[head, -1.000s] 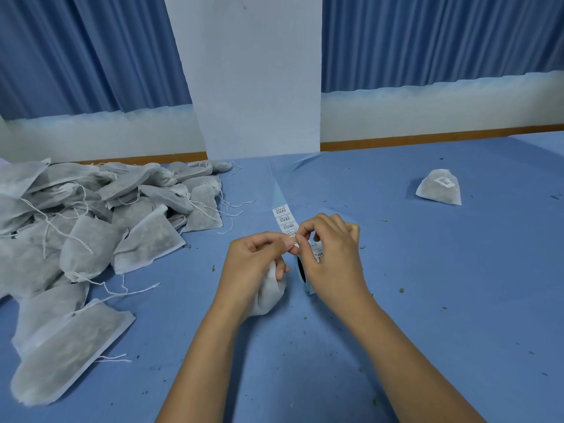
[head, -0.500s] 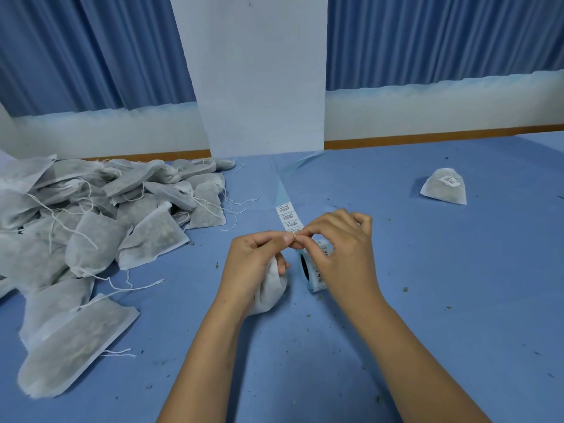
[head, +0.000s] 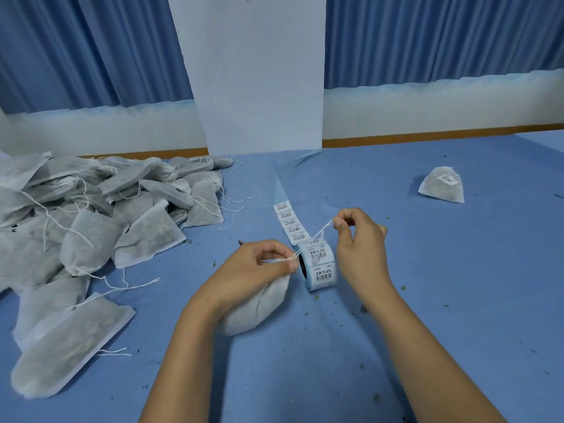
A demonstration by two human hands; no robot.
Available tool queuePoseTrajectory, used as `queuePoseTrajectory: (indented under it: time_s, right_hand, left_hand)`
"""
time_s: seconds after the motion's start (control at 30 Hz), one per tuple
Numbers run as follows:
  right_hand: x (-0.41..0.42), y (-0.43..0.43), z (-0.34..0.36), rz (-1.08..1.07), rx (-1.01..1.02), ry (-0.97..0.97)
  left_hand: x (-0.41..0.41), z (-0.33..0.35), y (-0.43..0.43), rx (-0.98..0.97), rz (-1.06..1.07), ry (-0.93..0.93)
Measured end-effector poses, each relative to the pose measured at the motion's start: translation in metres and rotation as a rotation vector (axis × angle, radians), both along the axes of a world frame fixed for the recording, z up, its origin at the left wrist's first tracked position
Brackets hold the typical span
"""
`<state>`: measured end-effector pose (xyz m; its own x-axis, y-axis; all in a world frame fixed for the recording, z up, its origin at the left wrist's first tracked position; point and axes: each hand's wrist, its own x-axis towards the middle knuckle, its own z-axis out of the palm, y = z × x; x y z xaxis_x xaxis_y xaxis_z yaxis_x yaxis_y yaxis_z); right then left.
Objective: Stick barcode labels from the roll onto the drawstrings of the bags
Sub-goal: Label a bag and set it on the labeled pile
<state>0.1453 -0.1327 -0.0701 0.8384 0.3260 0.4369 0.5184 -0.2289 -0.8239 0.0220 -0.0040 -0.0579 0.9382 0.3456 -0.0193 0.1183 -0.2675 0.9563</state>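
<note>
The left hand (head: 253,270) grips the bag (head: 259,312) on the counter (head: 442,300) and pinches its drawstring (head: 317,235), which the right hand (head: 360,242) pinches taut, slanting up-right over the label roll (head: 320,267) standing between both hands.

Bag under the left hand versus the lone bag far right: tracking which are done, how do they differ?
The held bag shows no label; the lone bag carries a barcode label. The held bag's drawstring is stretched between left hand and right hand; the lone bag lies untouched. Both are white filled pouches.
</note>
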Motion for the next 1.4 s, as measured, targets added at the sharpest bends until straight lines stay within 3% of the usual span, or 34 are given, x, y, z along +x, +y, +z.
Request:
queuePoseTrajectory:
  time_s: [0.1, 0.3, 0.4, 0.67, 0.8, 0.9, 1.0, 1.07, 1.2, 1.27, 1.4]
  right_hand:
    - [0.001, -0.001, 0.002, -0.013, 0.102, 0.054]
    - [-0.019, 0.000, 0.013, 0.045, 0.238, -0.062]
    - [-0.022, 0.000, 0.014, 0.069, 0.350, -0.023]
    - [-0.020, -0.003, 0.016, 0.058, 0.520, 0.097]
    - [-0.029, -0.004, 0.021, 0.142, 0.661, 0.101]
    - [-0.050, 0.002, 0.017, 0.293, 0.486, -0.178]
    - [-0.063, 0.009, 0.007, 0.438, 0.170, -0.528]
    - [-0.065, 0.012, 0.000, 0.485, 0.034, -0.626]
    - [-0.063, 0.016, -0.004, 0.507, -0.074, -0.499]
    - [-0.062, 0.017, -0.004, 0.488, 0.007, -0.389]
    - [-0.050, 0.017, 0.000, 0.232, 0.218, -0.152]
  left_hand:
    - [-0.007, 0.001, 0.010, 0.024, -0.072, 0.069]
    - [-0.009, -0.002, 0.015, 0.025, -0.046, 0.134]
    - [-0.012, -0.001, 0.018, 0.021, -0.060, 0.186]
    - [-0.014, -0.001, 0.018, -0.267, -0.113, 0.194]
    - [-0.004, -0.008, 0.020, -0.138, 0.113, 0.146]
    - [0.005, -0.012, 0.017, -0.173, 0.273, 0.026]
    - [0.006, -0.007, 0.016, -0.607, 0.232, -0.132]
    - [0.004, -0.004, 0.020, -0.776, 0.211, -0.201]
    - [0.004, -0.004, 0.022, -0.744, 0.297, -0.275]
    - [0.005, -0.007, 0.023, -0.592, 0.361, -0.284]
    - [0.004, -0.008, 0.025, -0.406, 0.321, -0.307]
